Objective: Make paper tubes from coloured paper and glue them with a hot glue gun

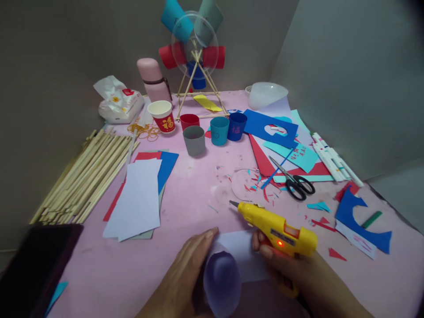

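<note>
Left hand point(186, 264) curls around a white paper roll point(222, 282) at six o'clock, right hand point(281, 263) grips a yellow glue gun point(265, 218) near five, its nozzle point(234, 203) aimed toward ten, scissors point(290, 177) at three, teal cup point(220, 131) at twelve

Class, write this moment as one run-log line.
left hand: holding curled paper | right hand: holding yellow glue gun, red light lit | beyond: scissors, grey cup

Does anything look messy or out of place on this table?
Yes: paper scraps lie strewn over the right side of the table, around the scissors, looking untidy against the sticks grouped at left.
</note>
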`<state>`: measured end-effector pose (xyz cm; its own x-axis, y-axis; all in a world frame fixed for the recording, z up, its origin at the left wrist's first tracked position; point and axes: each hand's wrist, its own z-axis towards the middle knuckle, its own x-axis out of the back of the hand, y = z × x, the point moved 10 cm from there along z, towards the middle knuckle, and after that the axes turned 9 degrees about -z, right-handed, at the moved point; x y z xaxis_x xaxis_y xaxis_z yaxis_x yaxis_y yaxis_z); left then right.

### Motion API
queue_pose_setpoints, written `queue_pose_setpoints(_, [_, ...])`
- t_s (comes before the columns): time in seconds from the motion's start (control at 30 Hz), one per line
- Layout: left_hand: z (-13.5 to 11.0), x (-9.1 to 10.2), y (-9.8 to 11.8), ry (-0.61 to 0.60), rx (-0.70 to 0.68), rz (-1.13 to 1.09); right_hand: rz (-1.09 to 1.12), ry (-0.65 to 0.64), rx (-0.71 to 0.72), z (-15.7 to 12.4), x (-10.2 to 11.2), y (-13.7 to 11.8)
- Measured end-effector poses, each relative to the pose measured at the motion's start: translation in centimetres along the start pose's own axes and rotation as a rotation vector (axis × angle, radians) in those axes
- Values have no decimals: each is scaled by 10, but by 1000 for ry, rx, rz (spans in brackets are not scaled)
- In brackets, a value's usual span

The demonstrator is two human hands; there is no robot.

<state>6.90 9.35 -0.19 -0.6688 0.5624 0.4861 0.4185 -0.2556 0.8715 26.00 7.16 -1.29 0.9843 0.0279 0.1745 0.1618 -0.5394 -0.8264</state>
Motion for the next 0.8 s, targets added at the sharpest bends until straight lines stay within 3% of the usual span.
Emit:
queue_pose_setpoints(0.2, [7, 6, 21, 58, -124, 27, 10, -16, 84, 1, -3, -9])
queue_pose_setpoints(0.4, [12, 6, 29, 85, -214, 10, -60, 67, 168, -3, 3, -26])
queue_pose_setpoints(0.8, [10, 5, 26, 66, -196, 46, 4, -2, 71, 2, -4, -10])
